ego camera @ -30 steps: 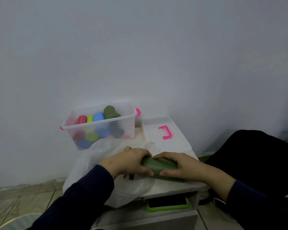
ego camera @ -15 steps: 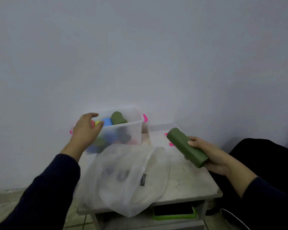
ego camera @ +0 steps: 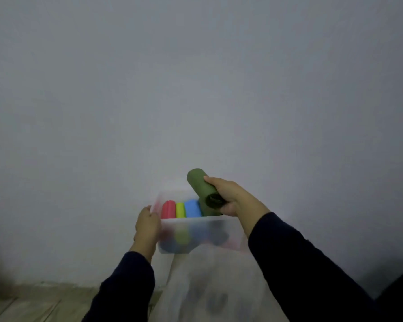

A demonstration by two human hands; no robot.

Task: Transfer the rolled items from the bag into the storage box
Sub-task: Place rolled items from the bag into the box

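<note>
support: hidden | resting there: storage box (ego camera: 196, 233), bag (ego camera: 209, 287) touching its front

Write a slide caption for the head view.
Right hand holds green roll above clear storage box; left hand steadies it.

Your right hand (ego camera: 228, 196) has carried the dark green roll (ego camera: 203, 189) from over the table's right side to just above the clear storage box (ego camera: 196, 225), tilted, while your left hand (ego camera: 147, 225) has dropped from the rim to grip its left end.

Long dark navy sleeves (ego camera: 300, 263), bare hands
</note>
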